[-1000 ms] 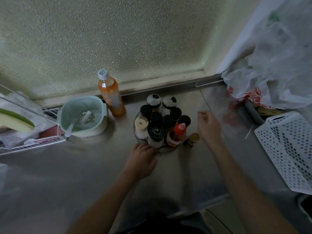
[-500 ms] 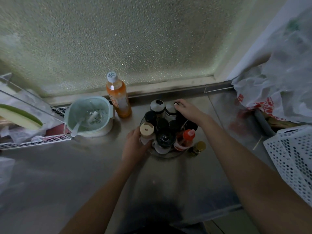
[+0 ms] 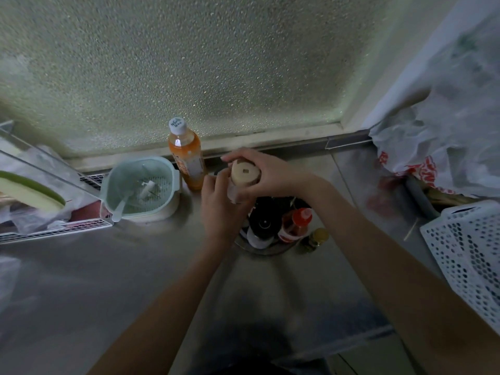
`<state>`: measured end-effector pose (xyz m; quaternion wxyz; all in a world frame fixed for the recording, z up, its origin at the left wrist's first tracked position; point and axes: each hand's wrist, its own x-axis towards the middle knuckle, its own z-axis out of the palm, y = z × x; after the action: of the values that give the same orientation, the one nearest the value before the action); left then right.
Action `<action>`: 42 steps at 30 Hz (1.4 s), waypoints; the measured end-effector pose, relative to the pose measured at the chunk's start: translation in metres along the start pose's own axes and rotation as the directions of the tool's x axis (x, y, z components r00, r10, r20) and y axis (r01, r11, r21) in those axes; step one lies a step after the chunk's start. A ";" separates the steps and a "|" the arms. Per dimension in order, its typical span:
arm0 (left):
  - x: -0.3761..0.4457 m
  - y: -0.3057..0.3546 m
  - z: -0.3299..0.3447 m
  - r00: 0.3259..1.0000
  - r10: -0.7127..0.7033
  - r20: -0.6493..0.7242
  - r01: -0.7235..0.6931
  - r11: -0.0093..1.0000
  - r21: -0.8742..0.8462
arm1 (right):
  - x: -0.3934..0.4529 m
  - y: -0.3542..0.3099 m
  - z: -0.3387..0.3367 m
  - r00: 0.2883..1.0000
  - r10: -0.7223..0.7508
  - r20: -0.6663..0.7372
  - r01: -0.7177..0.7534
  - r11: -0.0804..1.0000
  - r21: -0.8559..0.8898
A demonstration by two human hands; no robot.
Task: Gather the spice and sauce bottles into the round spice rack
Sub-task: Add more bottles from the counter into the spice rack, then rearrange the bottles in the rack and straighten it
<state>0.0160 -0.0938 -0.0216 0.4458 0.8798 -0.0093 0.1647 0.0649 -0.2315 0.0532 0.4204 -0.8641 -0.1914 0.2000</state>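
The round spice rack (image 3: 266, 250) sits mid-counter, holding several dark-capped bottles (image 3: 261, 224) and a red-capped sauce bottle (image 3: 296, 224). Both hands hold a beige-lidded spice jar (image 3: 244, 175) lifted above the rack's back left. My left hand (image 3: 220, 207) grips the jar's body from below. Over the lid and right side curls my right hand (image 3: 266, 173). A small yellow-lidded jar (image 3: 315, 239) stands on the counter just right of the rack, outside it. A tall orange bottle (image 3: 186, 158) with a white cap stands behind, by the window.
A pale green strainer bowl (image 3: 140, 189) with a spoon stands left of the rack. A wire rack (image 3: 54, 228) with bags lies at far left. A white perforated basket (image 3: 465, 255) and plastic bags (image 3: 438, 142) fill the right side. Frosted glass rises behind.
My left hand lifted the beige-lidded jar out of the rack's left side. My right hand moved from the back bottles onto that jar's lid.
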 end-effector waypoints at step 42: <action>0.010 -0.038 0.020 0.824 -0.279 0.493 0.374 0.922 -0.102 | -0.029 0.102 -0.025 0.935 0.312 -0.169 -0.306 0.950 0.062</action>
<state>0.0370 -0.0856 -0.0598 0.5354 0.8337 0.0185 -0.1337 0.0700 -0.3206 -0.0098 0.4141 -0.8902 -0.0116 0.1897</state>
